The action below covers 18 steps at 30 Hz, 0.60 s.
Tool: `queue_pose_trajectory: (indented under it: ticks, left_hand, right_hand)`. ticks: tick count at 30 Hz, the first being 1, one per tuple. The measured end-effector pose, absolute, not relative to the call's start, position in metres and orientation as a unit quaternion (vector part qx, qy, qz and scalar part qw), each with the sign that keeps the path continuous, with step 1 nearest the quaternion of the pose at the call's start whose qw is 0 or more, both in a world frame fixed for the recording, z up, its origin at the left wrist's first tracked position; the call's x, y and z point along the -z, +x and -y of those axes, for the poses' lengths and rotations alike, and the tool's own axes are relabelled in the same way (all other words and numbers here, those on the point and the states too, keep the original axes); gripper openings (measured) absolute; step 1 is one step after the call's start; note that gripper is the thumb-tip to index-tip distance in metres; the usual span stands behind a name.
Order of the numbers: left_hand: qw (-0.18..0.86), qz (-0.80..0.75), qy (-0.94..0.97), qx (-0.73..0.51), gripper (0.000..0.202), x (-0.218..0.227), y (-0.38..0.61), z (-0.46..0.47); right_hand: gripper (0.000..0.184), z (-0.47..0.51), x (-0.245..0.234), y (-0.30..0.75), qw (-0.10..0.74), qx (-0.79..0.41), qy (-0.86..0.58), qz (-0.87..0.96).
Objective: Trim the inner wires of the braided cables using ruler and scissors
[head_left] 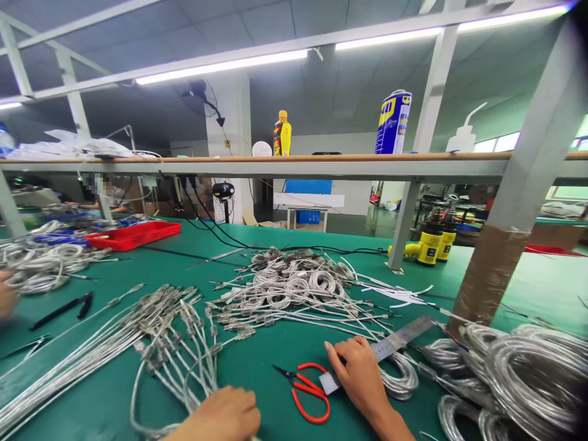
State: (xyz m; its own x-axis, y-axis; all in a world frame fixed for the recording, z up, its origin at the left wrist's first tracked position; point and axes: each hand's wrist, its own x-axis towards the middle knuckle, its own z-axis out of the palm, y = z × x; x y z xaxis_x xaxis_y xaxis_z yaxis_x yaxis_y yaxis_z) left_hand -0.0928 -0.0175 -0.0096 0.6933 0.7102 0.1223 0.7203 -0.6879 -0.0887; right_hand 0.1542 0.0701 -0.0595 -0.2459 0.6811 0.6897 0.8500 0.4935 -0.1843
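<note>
From the head camera, the right hand [358,380] lies flat, fingers together and pressing down on a steel ruler [395,344], which runs at a slant across the green work table [271,373]. It pinches nothing that can be seen. The left hand [218,415] sits at the bottom edge of the view, curled loosely over a bunch of looped braided cables [179,367]; whether it is actually pinching a strand, I cannot tell (the fingers are mostly cut off by the frame). Just beside the ruler's near end lie red-handled scissors [305,392], untouched and closed. As for how far the work has come, the cables seem to be in several states: a long, straightened bundle with metal fittings [87,367] fans out at lower left, a loose heap of coiled cables [289,291] fills the middle of the table, and thick, still-wound coils [528,380] crowd the right. Judging from the heaps, much remains unstraightened, though nothing shows which pieces count as finished. Farther left are black-handled pliers [62,311], more cable coils [39,266] and a red plastic tray [133,235]. A blurred hand [5,294] intrudes at the left edge, apart from the two at the ruler and cables.
</note>
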Motion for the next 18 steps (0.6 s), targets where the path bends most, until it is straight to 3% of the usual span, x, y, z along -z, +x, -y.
queue_pose_trajectory:
  ticks: [4, 8, 15, 18]
  left_hand:
    - [-0.109, 0.501, -0.839, 0.183, 0.015, -0.057, -0.096, 0.008]
    - [-0.127, 0.555, -0.746, 0.345, 0.012, -0.111, -0.119, -0.018]
    - [-0.159, 0.593, -0.603, 0.51, 0.014, -0.199, -0.157, -0.025]
    - [-0.124, 0.597, -0.558, 0.563, 0.026, -0.234, -0.17, -0.016]
  right_hand:
    - [0.046, -0.07, 0.06, 0.155, 0.365, 0.115, -0.486, 0.786]
    - [0.044, -0.068, 0.058, 0.155, 0.359, 0.115, -0.486, 0.789]
    - [0.043, -0.065, 0.055, 0.154, 0.355, 0.112, -0.49, 0.788]
    - [0.043, -0.065, 0.056, 0.154, 0.358, 0.108, -0.491, 0.787]
